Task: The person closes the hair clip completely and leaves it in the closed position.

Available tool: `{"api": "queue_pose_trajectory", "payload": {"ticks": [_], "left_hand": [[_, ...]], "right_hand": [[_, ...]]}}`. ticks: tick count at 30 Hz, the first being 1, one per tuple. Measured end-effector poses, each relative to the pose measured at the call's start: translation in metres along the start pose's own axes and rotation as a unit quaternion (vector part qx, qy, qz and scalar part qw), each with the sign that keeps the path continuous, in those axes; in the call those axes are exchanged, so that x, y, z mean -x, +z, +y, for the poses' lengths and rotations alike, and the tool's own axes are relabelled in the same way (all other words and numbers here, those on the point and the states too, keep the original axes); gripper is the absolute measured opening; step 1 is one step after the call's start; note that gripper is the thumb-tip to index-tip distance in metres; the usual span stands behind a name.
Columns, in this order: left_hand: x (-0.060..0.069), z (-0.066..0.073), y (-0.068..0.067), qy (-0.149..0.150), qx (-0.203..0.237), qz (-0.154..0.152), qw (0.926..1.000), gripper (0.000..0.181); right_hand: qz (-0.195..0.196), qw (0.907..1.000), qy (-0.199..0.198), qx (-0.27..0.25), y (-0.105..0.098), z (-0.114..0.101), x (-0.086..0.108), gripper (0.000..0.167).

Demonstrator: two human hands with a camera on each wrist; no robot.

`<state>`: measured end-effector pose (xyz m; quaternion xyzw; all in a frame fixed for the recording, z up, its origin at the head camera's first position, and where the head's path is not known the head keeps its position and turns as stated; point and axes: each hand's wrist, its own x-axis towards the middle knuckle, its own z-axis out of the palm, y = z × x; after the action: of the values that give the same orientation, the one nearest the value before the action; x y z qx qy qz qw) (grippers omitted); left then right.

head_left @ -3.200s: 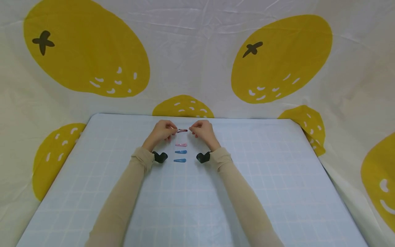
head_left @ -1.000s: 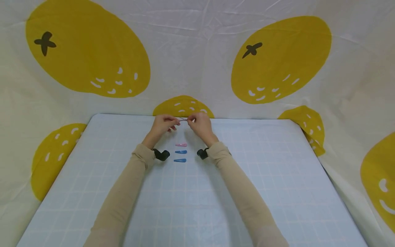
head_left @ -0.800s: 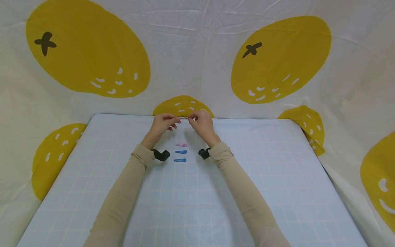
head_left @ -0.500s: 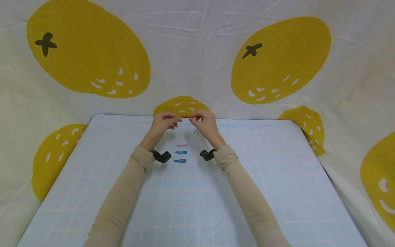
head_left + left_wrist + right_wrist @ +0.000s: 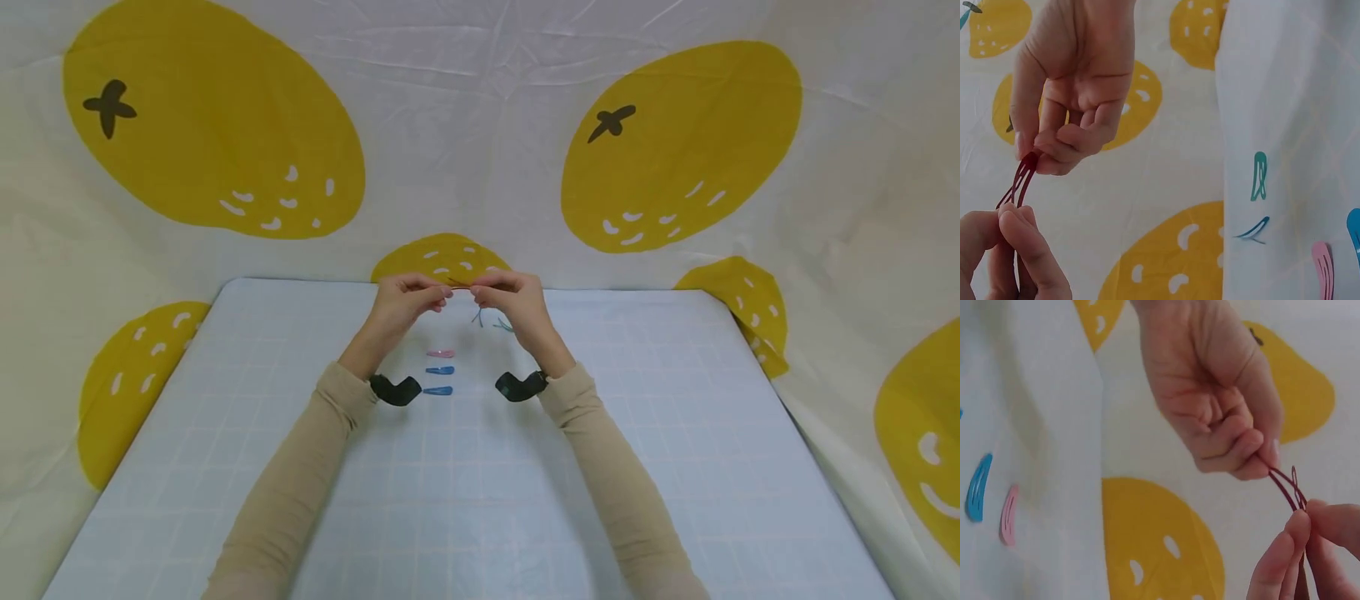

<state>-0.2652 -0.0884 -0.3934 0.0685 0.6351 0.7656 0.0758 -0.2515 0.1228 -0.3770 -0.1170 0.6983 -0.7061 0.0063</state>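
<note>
Now our left hand (image 5: 399,307) and right hand (image 5: 523,305) pinch opposite ends of slim dark-red metal hair clip (image 5: 1028,164), near far edge of pale-blue surface (image 5: 480,500); we'd best flex gently, evenly.

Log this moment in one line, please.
left hand: pinches dark-red snap hair clip | right hand: pinches its other end | clip: open | table: pink clip, two blue clips, two teal clips

Head view looks forward and down from well behind the fingers (image 5: 1035,247); wrist views face them closely, sharing the red clip (image 5: 1027,166).
</note>
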Motion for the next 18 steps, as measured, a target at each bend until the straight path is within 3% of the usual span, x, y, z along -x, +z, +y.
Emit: {"api": "queue_pose_trajectory", "payload": {"ticks": [8, 12, 18], "left_hand": [[0.01, 0.0, 0.009, 0.029, -0.027, -0.019, 0.999, 0.014], [0.015, -0.001, 0.014, 0.048, -0.036, -0.021, 0.998, 0.015], [0.026, -0.001, 0.021, 0.076, -0.042, -0.03, 0.9958, 0.016]], "right_hand": [[-0.005, 0.988, 0.086, -0.128, -0.003, -0.008, 0.012, 0.015], [-0.017, 0.9851, 0.094, -0.143, -0.006, -0.011, 0.019, 0.017], [-0.038, 0.9869, 0.097, -0.123, -0.012, -0.014, 0.033, 0.013]]}}
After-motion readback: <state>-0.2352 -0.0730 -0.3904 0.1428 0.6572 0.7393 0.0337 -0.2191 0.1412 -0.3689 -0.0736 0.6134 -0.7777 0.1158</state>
